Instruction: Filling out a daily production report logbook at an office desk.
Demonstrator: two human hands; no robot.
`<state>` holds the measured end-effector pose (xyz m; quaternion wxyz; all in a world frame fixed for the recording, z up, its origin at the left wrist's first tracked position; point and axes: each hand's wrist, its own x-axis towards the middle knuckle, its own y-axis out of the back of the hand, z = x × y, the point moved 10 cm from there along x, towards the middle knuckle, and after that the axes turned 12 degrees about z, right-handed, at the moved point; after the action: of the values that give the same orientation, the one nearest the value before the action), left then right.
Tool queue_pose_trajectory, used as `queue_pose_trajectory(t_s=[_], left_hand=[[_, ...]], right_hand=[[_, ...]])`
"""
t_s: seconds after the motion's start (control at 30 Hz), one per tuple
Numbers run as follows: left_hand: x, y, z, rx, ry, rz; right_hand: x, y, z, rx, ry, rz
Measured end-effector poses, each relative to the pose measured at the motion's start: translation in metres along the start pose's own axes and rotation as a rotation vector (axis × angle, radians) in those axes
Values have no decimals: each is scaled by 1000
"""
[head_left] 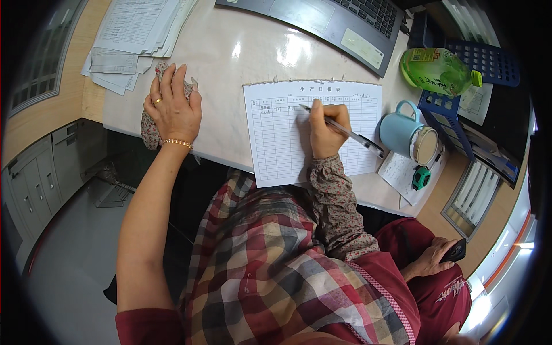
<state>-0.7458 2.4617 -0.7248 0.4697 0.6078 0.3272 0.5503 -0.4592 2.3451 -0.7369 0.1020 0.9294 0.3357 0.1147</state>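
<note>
A pen (354, 135) is pinched in my right hand (329, 127), its tip at the upper rows of a printed form (282, 150). Handwriting fills a few cells at the form's upper left; the rows below look blank. The sheet lies at the desk's near edge, under my right hand. My left hand (174, 109) rests flat with fingers stretched out on a crumpled floral cloth (150, 133), at the left of the desk. A matching floral sleeve (335, 198) covers my right forearm.
Stacked papers (135, 29) lie at the far left, a laptop (345, 26) at the far side. To the right are a green bottle (440, 70), a light blue mug (399, 131), a green tape measure (421, 177) and blue baskets (489, 57). Beside me, another person's hand (432, 259) holds a phone (455, 251).
</note>
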Motion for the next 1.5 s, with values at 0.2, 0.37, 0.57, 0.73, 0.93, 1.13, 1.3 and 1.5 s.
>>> queue_pose_trajectory(t_s=[0.2, 0.37, 0.57, 0.73, 0.93, 1.13, 1.3, 1.5], left_hand=[[-7, 8, 35, -1, 3, 10], [-14, 14, 56, 2, 1, 8], [-16, 16, 70, 2, -16, 43], [-14, 14, 74, 23, -8, 14], [-14, 12, 70, 1, 0, 27], [-13, 6, 59, 5, 4, 25], [-13, 0, 54, 0, -15, 32], [-12, -5, 54, 0, -17, 28]], right_hand=[[27, 55, 20, 416, -198, 147], [44, 93, 18, 207, -37, 129], [46, 86, 18, 44, -3, -28], [41, 82, 13, 15, 15, -17], [42, 77, 15, 6, 22, -32], [37, 61, 19, -54, 35, -76], [33, 53, 20, -87, 64, -82], [33, 47, 19, -105, 109, -129]])
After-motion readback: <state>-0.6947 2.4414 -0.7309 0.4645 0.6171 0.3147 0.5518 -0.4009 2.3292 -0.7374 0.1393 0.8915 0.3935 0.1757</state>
